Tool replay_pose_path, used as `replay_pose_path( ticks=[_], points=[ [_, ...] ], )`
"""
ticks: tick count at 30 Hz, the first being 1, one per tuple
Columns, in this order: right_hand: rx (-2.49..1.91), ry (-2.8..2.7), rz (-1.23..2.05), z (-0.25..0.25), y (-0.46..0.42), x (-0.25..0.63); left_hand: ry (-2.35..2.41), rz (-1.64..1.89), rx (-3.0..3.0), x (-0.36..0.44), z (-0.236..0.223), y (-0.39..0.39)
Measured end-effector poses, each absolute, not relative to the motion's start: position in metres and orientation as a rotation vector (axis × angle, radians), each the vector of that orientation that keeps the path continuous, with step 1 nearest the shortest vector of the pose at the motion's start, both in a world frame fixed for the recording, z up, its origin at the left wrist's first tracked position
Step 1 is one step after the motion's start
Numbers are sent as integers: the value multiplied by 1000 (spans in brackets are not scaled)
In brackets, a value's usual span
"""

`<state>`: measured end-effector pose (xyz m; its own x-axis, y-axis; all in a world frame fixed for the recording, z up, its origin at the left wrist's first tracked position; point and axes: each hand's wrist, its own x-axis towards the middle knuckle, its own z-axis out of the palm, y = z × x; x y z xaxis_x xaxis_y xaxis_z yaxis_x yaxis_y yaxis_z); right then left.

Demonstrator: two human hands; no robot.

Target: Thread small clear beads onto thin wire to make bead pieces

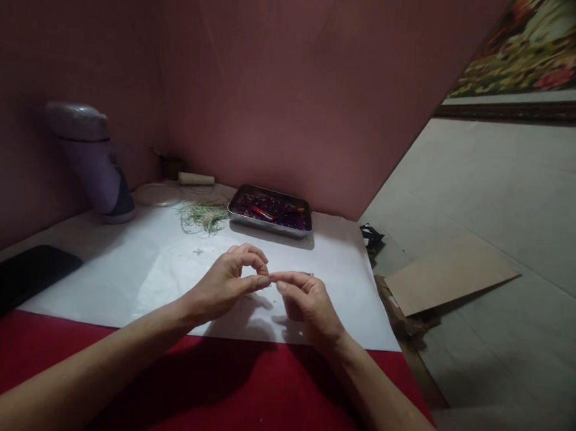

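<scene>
Over the white sheet point(166, 292), my left hand point(233, 277) pinches thumb and forefinger together. My right hand point(309, 301) is also closed in a pinch, its fingertips meeting those of the left. Whatever lies between the fingertips is too small to make out. Beyond the hands stands a metal tray point(270, 226) filled with dark purple bits, with a red, pen-like piece point(263, 213) lying on top. A loose tangle of green thread point(204, 217) sits left of the tray. Some tiny pieces point(198, 251) rest on the sheet nearer to me.
A purple bottle point(96, 165) stands at the left wall, with a black flat object point(25, 277) in front of it. At the back lie a pale roll point(196, 179) and a small dark pot point(172, 167). Red cloth point(170, 390) covers the near edge; cardboard point(453, 274) lies right, below the table.
</scene>
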<state>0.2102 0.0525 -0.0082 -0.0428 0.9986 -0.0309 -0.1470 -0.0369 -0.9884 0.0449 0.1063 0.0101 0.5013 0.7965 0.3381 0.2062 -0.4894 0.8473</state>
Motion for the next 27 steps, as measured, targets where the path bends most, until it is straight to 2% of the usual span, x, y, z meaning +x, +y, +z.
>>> replay_pose_path(
  ticks=[5, 14, 21, 27],
  points=[
    [-1009, -1101, 1452, -8, 47, 203, 854, 986, 1994, 47, 7, 105],
    [-1095, -1103, 1364, -7, 50, 202, 836, 1003, 1969, 49, 3, 104],
    [-1240, -1103, 1115, -8, 52, 210, 920, 970, 1641, 53, -10, 116],
    [-1360, -1161, 832, -12, 55, 214, 956, 963, 2189, 63, -34, 131]
  ],
)
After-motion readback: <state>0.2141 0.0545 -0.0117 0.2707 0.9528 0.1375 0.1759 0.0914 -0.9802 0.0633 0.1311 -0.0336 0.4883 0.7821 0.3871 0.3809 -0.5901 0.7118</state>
